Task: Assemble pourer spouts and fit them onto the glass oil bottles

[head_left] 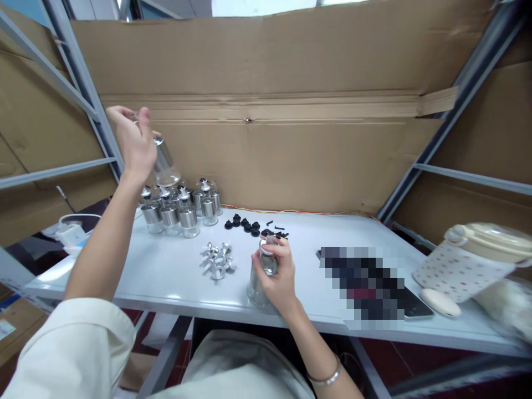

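Note:
My left hand (135, 138) is raised above the table's back left, closed round a small glass bottle with a silver collar (164, 163). Below it stands a group of several like bottles (180, 208). My right hand (276, 274) rests near the front edge of the white table (166, 277), fingers wrapped round another glass bottle (261, 277) that stands on the table. A pile of silver spout caps (216, 260) lies left of that hand. Small black plugs (247, 224) lie behind it.
A pixelated dark patch (361, 282) covers part of the table at right, with a phone edge (418, 307) and a white mouse (440, 302) beside it. A dotted cream container (469, 260) sits at far right. Cardboard walls (270, 111) and grey shelf struts (83, 83) enclose the bench.

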A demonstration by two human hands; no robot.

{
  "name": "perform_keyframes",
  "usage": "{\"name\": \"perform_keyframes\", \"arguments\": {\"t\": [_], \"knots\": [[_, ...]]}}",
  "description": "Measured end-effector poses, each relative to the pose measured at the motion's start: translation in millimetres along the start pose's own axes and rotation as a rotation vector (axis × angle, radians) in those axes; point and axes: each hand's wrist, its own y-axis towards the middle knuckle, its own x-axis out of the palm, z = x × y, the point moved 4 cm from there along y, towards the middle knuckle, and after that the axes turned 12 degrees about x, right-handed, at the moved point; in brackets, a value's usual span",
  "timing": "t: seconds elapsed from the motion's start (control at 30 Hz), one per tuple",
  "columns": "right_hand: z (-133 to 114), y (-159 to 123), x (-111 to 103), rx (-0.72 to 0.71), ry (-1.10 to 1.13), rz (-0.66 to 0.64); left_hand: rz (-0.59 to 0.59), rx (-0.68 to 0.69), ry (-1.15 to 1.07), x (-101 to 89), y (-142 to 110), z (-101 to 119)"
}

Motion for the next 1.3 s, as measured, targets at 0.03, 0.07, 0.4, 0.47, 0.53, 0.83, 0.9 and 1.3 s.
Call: {"name": "perform_keyframes", "arguments": {"t": [0.03,0.07,0.4,0.47,0.53,0.83,0.9,1.3], "knots": [[0.2,0.4,0.1,0.003,-0.002,0.014,-0.009,0.003,-0.053,0.1,-6.2,-2.7],[0.3,0.7,0.0,0.004,-0.004,0.026,-0.016,0.007,-0.079,1.0,-13.8,-6.3],[3.4,-0.5,-1.3,-0.017,0.009,0.036,-0.14,-0.114,-0.079,47.1,-112.6,-49.8],[4.8,-1.1,-1.3,-0.006,0.018,0.022,-0.16,-0.121,-0.013,57.5,-125.3,-54.0],[5.7,-1.6,-1.4,0.001,0.025,0.017,-0.204,-0.132,0.064,69.2,-136.1,-58.0],[6.0,-2.4,-1.5,-0.005,0.041,0.015,-0.368,-0.038,0.199,100.8,-158.4,-58.3],[6.0,-2.8,-1.7,-0.01,0.035,0.017,-0.389,0.005,0.213,97.8,-157.2,-56.7],[9.1,-6.4,0.0,0.001,0.009,0.006,-0.037,-0.063,0.206,44.1,-151.6,-46.7]]}}
